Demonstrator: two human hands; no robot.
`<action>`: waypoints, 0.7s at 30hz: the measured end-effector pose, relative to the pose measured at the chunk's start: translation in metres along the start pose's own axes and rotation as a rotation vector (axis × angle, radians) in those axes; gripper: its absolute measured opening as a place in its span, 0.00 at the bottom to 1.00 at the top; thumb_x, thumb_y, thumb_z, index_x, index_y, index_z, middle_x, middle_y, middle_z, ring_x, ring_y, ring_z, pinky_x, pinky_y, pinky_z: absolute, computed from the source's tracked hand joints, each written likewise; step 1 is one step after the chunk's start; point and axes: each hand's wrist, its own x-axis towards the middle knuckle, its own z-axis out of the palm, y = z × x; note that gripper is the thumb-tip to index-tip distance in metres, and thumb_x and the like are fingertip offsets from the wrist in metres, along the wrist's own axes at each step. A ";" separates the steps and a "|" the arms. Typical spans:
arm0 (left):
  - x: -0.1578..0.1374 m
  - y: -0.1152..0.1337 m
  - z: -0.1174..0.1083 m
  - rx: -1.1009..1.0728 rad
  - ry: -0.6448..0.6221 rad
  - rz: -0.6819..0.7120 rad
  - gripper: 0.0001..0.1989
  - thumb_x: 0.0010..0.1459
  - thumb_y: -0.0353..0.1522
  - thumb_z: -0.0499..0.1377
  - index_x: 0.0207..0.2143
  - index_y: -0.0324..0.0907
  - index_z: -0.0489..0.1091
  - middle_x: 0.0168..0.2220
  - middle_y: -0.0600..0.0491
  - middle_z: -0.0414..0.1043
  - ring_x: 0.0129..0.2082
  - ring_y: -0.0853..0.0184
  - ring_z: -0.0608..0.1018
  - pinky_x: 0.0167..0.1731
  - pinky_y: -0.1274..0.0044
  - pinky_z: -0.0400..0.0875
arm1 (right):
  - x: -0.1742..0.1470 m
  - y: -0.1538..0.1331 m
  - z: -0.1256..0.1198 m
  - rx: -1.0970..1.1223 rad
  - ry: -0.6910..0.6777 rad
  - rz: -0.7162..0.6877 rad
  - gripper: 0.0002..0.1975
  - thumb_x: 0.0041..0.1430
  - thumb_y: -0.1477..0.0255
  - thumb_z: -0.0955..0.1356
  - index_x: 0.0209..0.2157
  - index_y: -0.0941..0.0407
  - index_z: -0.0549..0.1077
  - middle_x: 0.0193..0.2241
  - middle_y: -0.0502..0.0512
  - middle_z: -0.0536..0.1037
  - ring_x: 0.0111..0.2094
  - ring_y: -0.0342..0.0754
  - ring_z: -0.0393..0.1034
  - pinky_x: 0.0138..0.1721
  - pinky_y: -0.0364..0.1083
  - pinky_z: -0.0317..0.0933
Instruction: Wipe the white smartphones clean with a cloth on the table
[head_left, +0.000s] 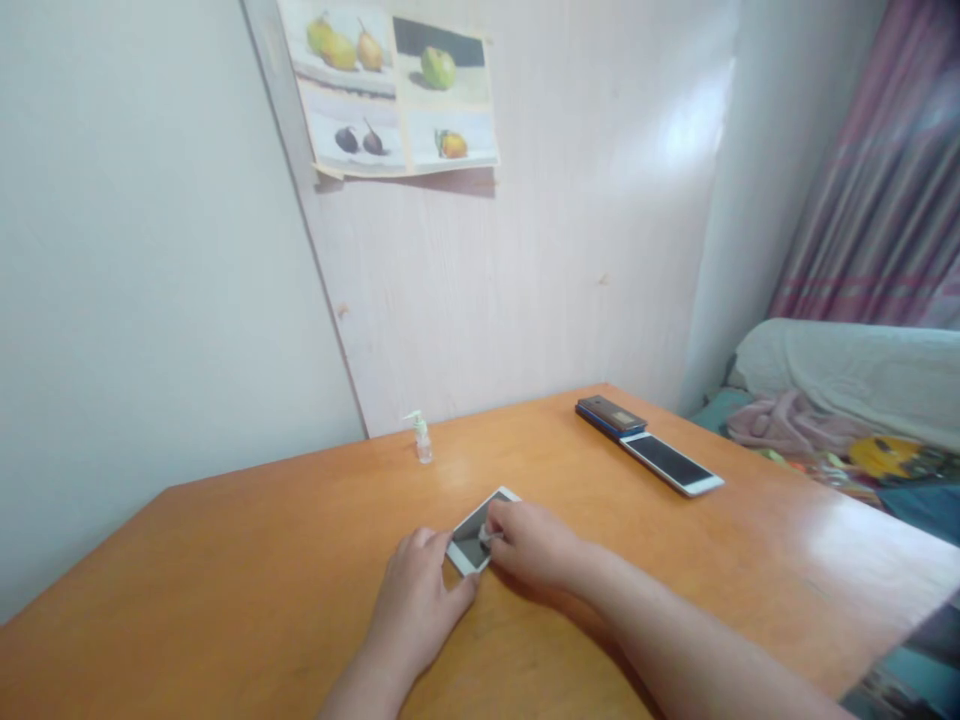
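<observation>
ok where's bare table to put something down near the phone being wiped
Bare table runs left of the left hand. More lies between the spray bottle and the two phones at the far edge. It is crowded where the right hand meets the white phone.

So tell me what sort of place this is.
Probably a room in a home, likely a bedroom: a bed with rumpled bedding, striped curtains, and a fruit poster on the wall above the wooden table where both hands handle a phone.
</observation>
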 end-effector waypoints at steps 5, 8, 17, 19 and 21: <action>0.002 0.000 -0.003 -0.009 0.019 -0.033 0.16 0.54 0.38 0.61 0.45 0.44 0.73 0.42 0.49 0.75 0.44 0.59 0.74 0.43 0.73 0.64 | 0.007 0.008 -0.008 -0.028 0.047 0.109 0.06 0.57 0.71 0.64 0.35 0.53 0.73 0.32 0.54 0.79 0.32 0.47 0.70 0.27 0.44 0.46; 0.003 0.000 -0.002 -0.069 0.031 -0.061 0.14 0.55 0.39 0.60 0.43 0.44 0.74 0.42 0.49 0.77 0.43 0.60 0.75 0.41 0.75 0.64 | 0.017 0.021 -0.018 -0.040 0.121 0.275 0.09 0.60 0.72 0.61 0.37 0.55 0.73 0.34 0.58 0.79 0.34 0.49 0.71 0.28 0.45 0.46; 0.004 -0.006 -0.009 -0.369 -0.035 -0.125 0.19 0.60 0.47 0.55 0.39 0.43 0.75 0.38 0.50 0.79 0.38 0.61 0.78 0.36 0.76 0.67 | -0.005 -0.023 0.008 0.219 0.172 -0.154 0.07 0.62 0.69 0.63 0.35 0.53 0.72 0.31 0.50 0.78 0.31 0.44 0.67 0.28 0.42 0.47; 0.004 -0.007 -0.010 -0.363 -0.040 -0.147 0.19 0.60 0.48 0.54 0.37 0.44 0.75 0.36 0.51 0.79 0.37 0.61 0.78 0.36 0.76 0.67 | 0.000 -0.015 0.003 0.190 0.227 -0.067 0.08 0.63 0.69 0.62 0.35 0.53 0.72 0.31 0.51 0.78 0.31 0.44 0.68 0.28 0.43 0.46; 0.005 -0.007 -0.011 -0.359 -0.045 -0.164 0.19 0.61 0.48 0.54 0.36 0.44 0.75 0.34 0.53 0.79 0.36 0.62 0.78 0.35 0.77 0.66 | 0.009 -0.001 -0.005 0.146 0.301 0.109 0.09 0.64 0.69 0.61 0.37 0.54 0.72 0.32 0.53 0.79 0.32 0.45 0.68 0.29 0.43 0.46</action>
